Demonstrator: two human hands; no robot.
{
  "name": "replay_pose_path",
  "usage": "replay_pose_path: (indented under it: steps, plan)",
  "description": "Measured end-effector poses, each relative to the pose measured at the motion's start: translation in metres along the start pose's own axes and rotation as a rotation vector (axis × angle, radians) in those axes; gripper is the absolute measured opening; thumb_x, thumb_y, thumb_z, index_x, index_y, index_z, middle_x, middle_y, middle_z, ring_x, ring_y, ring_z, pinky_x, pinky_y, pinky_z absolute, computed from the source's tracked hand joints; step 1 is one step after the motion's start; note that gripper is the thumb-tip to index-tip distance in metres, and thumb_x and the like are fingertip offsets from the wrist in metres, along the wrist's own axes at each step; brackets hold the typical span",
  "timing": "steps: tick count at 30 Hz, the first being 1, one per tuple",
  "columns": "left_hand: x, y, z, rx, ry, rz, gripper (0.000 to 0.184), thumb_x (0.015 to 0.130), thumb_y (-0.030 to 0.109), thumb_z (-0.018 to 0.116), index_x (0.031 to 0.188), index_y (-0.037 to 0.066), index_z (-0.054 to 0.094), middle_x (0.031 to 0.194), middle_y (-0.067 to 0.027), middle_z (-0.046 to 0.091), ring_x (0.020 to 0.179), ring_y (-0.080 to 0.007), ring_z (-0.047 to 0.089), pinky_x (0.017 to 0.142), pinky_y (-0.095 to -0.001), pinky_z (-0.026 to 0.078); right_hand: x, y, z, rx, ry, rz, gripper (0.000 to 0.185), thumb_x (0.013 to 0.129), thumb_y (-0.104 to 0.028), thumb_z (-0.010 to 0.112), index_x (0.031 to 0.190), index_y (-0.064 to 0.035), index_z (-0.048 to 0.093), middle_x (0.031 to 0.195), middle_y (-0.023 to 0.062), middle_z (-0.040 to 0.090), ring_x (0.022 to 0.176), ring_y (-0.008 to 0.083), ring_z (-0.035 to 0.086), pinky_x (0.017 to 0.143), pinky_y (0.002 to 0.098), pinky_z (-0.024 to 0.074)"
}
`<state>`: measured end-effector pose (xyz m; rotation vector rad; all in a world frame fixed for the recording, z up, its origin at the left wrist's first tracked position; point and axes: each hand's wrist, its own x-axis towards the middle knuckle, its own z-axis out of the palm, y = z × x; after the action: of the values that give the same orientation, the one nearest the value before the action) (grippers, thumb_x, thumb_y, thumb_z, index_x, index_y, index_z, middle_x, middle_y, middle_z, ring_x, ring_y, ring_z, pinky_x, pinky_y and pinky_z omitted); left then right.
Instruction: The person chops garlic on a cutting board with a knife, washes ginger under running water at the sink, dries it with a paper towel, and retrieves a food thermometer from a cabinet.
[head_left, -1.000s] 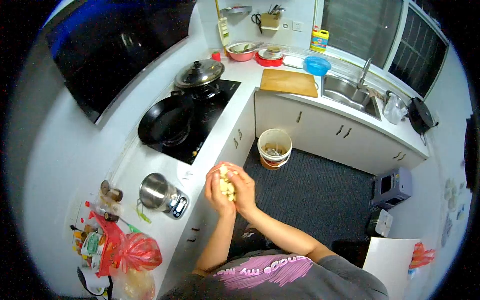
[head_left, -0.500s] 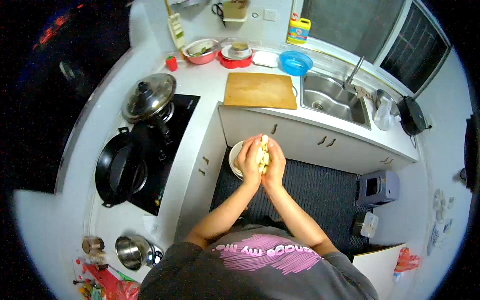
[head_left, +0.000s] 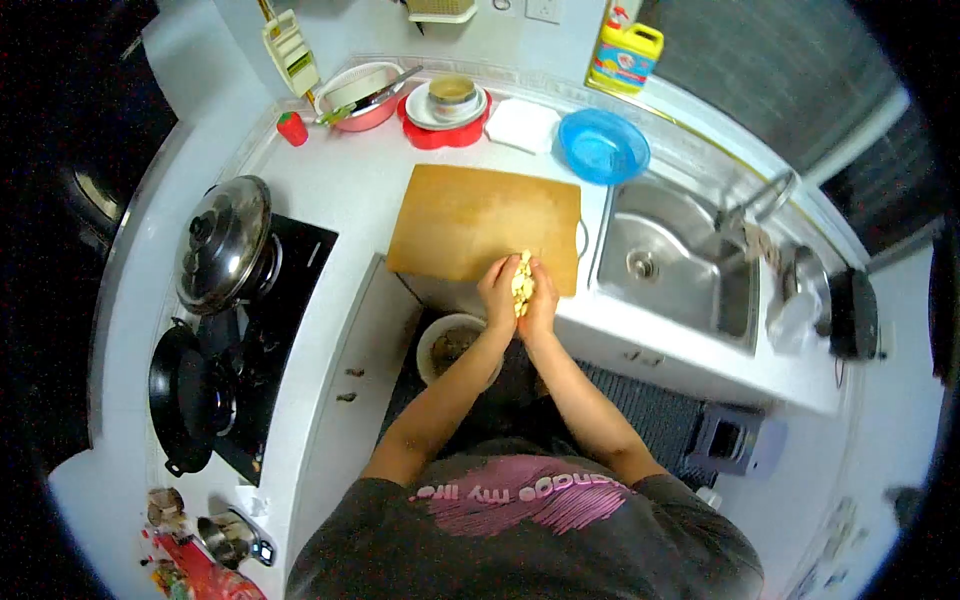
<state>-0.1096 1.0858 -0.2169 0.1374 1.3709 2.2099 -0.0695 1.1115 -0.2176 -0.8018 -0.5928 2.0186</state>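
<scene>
I'm on the head view, and the white countertop (head_left: 345, 205) runs down the left and across the far side. On the left sits the black cooktop (head_left: 265, 350); over on the right, the steel sink (head_left: 690, 290). Between them, there's the wooden cutting board (head_left: 480, 215). Back on the left, I've got the black wok (head_left: 178, 400), with the lidded pan (head_left: 225, 245) farther off. A white bucket (head_left: 424, 350) stands on the floor, partly behind the left forearm. And now the hands: left hand (head_left: 494, 298) and right hand (head_left: 541, 303) cupped together, fingers curled around a heap of pale yellow clove-like pieces (head_left: 522, 284). That heap is over the board's near edge, right of its middle; whether either hand touches the wood, I cannot tell.
</scene>
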Motion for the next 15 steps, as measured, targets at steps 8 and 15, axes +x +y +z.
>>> replay_pose_path:
  steps: [8,15]
  plan:
    - [0.125,-0.052,0.061,0.05,0.269,-0.131,0.025,0.09,0.024,0.055,0.095,0.0,0.062,0.086,-0.0036,0.06,0.077,-0.0126,0.055,0.066,-0.0256,0.045,0.186,0.03,-0.024,-0.362,-0.065,0.075,0.03,0.086,-0.023,0.061,0.104,0.0006,0.062,0.094,0.0046,0.063,0.083,0.0126,0.056,0.073,0.0251,0.0456]
    - [0.176,-0.12,0.024,0.416,0.27,0.254,0.027,0.092,0.022,0.049,0.103,0.0,0.06,0.104,-0.0116,0.059,0.089,-0.0216,0.057,0.078,-0.0304,0.046,0.217,0.042,-0.012,-0.556,-0.228,0.056,0.027,0.086,-0.023,0.062,0.105,-0.0043,0.063,0.102,0.0042,0.062,0.092,0.0141,0.055,0.079,0.0258,0.0449]
